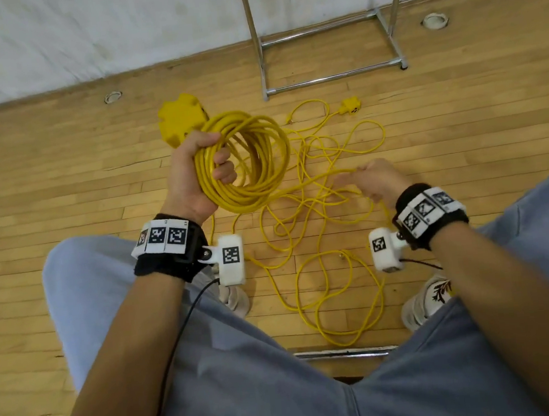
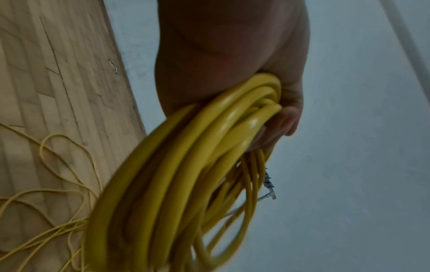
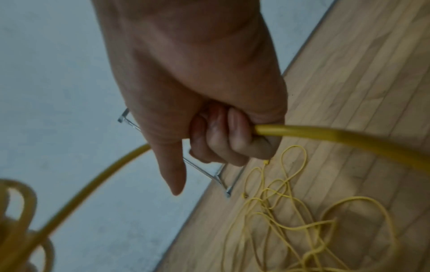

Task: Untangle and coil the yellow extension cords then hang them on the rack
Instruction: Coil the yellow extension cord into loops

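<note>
My left hand (image 1: pixel 197 171) grips a coil of yellow extension cord (image 1: pixel 249 163) held above the floor, its fingers curled round several loops (image 2: pixel 209 147). A yellow socket block (image 1: pixel 180 118) shows just behind that hand. From the coil one strand runs right to my right hand (image 1: pixel 368 179), whose fingers (image 3: pixel 223 136) are curled round the cord (image 3: pixel 325 134). The loose rest of the yellow cord (image 1: pixel 322 236) lies tangled on the wooden floor between my feet. A second small yellow socket end (image 1: pixel 352 105) lies near the metal rack (image 1: pixel 328 77) by the wall.
The rack's chrome base and two uprights stand against the white wall (image 1: pixel 85 35) at the back. Two round floor fittings (image 1: pixel 112 97) (image 1: pixel 434 21) sit near the wall. My knees and shoes (image 1: pixel 424 301) flank the tangle; a metal bar (image 1: pixel 342 353) lies under me.
</note>
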`<state>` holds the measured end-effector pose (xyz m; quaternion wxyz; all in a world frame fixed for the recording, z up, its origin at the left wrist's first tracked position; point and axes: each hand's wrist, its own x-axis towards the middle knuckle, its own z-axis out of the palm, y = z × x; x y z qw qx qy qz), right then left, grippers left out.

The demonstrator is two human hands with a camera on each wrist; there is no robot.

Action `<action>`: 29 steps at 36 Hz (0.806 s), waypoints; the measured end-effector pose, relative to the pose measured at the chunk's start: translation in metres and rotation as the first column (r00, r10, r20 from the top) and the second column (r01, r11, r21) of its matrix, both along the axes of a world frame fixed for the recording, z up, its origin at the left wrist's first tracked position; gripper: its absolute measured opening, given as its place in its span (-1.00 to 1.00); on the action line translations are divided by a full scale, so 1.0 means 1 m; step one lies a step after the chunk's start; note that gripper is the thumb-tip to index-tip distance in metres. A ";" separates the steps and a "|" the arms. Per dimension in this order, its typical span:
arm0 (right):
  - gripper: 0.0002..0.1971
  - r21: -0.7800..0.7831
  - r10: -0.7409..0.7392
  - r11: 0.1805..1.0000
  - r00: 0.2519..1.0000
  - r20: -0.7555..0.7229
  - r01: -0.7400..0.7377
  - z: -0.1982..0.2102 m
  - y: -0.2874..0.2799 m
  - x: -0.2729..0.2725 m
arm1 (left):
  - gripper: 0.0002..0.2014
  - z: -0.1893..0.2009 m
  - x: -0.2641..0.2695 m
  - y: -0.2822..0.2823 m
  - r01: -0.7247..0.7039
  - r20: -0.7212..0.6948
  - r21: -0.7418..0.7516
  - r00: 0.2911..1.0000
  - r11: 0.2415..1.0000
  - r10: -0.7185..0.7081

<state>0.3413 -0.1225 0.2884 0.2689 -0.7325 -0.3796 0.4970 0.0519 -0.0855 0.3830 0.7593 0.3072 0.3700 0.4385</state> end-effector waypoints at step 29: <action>-0.86 0.457 0.245 0.837 0.953 0.179 -0.301 0.089 -0.035 -0.073 | -0.55 -0.049 0.078 -0.037 0.017 -0.516 -0.121 0.853 0.993 -0.078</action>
